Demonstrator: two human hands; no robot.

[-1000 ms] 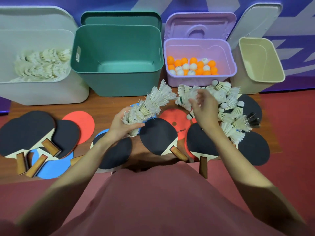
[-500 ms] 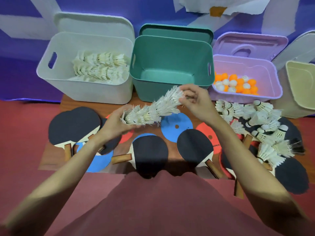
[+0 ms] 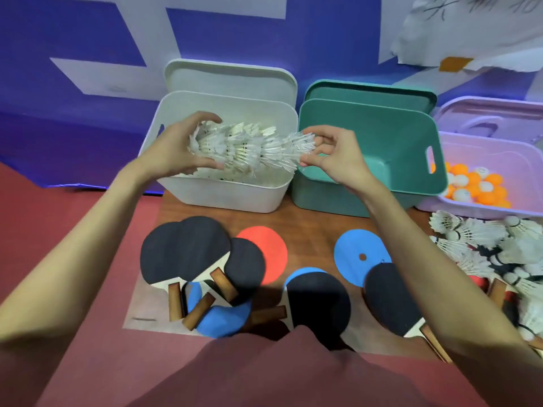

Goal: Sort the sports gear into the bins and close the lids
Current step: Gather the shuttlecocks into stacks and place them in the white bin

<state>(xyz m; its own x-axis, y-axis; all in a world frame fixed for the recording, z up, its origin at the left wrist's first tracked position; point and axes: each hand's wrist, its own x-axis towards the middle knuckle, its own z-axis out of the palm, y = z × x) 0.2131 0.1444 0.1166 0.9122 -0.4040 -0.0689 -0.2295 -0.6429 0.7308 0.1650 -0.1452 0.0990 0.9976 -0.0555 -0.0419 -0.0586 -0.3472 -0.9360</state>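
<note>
A blue wall with pale stripes backs a wooden counter [image 3: 308,230] in front of you, where four bins stand in a row. Your left hand [image 3: 173,148] curls around the wide end of a nested stack of shuttlecocks [image 3: 249,149], and your right hand [image 3: 332,157] pinches its narrow end between thumb and fingertips. You hold the stack level over the white bin [image 3: 223,195], which already has shuttlecocks inside. Its lid [image 3: 229,77] leans upright behind it. Just to the right stands the green bin [image 3: 382,171], then the purple bin [image 3: 499,154] with orange and white balls [image 3: 473,186]. Loose shuttlecocks [image 3: 484,245] lie heaped at the counter's right edge. Paddles [image 3: 188,251] and blue and red discs lie scattered near you.
</note>
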